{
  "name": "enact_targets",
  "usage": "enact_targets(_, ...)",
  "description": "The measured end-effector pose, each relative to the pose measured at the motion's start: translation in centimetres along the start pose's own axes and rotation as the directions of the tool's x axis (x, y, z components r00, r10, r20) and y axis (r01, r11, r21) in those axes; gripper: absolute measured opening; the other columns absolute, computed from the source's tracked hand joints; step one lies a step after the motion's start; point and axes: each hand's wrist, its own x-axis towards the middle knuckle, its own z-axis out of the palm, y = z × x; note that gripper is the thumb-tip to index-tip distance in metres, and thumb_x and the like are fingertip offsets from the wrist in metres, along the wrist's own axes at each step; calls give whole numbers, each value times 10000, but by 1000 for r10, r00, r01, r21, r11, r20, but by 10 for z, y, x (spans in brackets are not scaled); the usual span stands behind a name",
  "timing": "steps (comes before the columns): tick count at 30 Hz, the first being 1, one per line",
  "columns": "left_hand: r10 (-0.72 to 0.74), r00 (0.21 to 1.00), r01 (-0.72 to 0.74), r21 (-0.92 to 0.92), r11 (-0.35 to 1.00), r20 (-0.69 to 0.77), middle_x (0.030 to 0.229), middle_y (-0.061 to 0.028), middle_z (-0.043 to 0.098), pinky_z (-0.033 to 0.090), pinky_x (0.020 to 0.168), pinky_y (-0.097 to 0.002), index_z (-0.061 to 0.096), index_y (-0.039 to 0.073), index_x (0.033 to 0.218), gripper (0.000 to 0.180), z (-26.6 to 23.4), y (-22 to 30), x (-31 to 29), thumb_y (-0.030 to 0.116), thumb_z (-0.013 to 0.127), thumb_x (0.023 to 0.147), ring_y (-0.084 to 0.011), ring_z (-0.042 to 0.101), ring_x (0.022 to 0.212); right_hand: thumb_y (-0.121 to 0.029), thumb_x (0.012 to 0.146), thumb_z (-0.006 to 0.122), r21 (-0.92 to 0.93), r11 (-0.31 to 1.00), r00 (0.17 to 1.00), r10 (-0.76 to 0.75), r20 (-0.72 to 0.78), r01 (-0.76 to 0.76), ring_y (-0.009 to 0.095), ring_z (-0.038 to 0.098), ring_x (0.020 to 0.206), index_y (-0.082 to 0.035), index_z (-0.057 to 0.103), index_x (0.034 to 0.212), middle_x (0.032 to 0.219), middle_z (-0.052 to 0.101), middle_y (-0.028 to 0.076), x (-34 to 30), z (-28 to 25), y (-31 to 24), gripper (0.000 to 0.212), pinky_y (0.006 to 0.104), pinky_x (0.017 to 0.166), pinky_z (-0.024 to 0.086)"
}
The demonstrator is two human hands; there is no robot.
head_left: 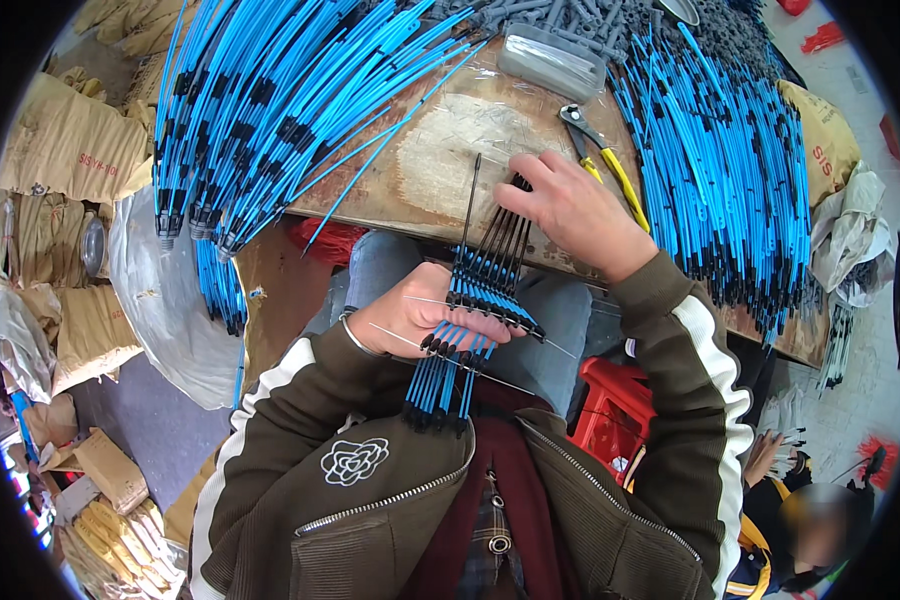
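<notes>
A fan of blue-and-black umbrella ribs (436,385) is held over my lap. My left hand (410,310) is wrapped around its middle, with the blue lower ends hanging below the fingers. Thin metal wires (395,338) run crosswise at the black joints and stick out on both sides. Beyond it, my right hand (582,212) has its fingers closed at the far black tips of the ribs; the fingertips partly hide them. One black rib end (473,185) stands apart from the rest, left of my right fingers.
Wooden table (450,130) ahead. Large piles of blue ribs lie left (270,110) and right (715,170). Yellow-handled pliers (610,165), a clear plastic box (552,62) and grey plastic parts (595,20) are on it. A red stool (610,410) stands right; another person (800,530) sits lower right.
</notes>
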Motion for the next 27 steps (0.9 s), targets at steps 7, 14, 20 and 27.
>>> enact_targets(7, 57, 998, -65, 251, 966, 39, 1027, -135, 640, 501, 722, -298, 645, 49, 1036, 241, -3, 0, 1, -3, 572, 812, -196, 615, 791, -62, 716, 524, 3, 1000, 1000, -1, 12, 1, 250, 524, 915, -120, 530, 972, 967, 488, 77, -1, 2, 2, 262, 344, 748, 486)
enact_targets(14, 14, 1000, -11, 213, 977, -14, 1014, -134, 647, 498, 737, -302, 659, 18, 991, 226, -5, 1, 0, -26, 528, 812, -203, 622, 825, -68, 734, 521, -56, 998, 1000, 22, -15, -23, 237, 529, 915, -144, 514, 1028, 966, 490, 68, 4, 5, 1, 304, 342, 735, 489)
enact_targets(20, 192, 981, -186, 391, 901, 25, 999, -138, 661, 505, 782, -317, 650, 34, 981, 215, -6, -1, 1, -17, 572, 788, -262, 654, 875, -70, 738, 521, -139, 989, 988, 72, 136, -53, 259, 529, 929, -155, 517, 1077, 998, 494, 90, 19, 1, -8, 349, 333, 741, 483)
enact_targets(27, 214, 902, -426, 687, 588, 376, 881, -130, 635, 488, 604, -334, 627, 59, 956, 187, 18, 3, -26, 135, 594, 788, -295, 615, 723, -6, 740, 489, 228, 966, 991, 128, -25, -119, 341, 509, 971, -89, 520, 1058, 1171, 481, 157, -18, -10, -47, 330, 380, 842, 445)
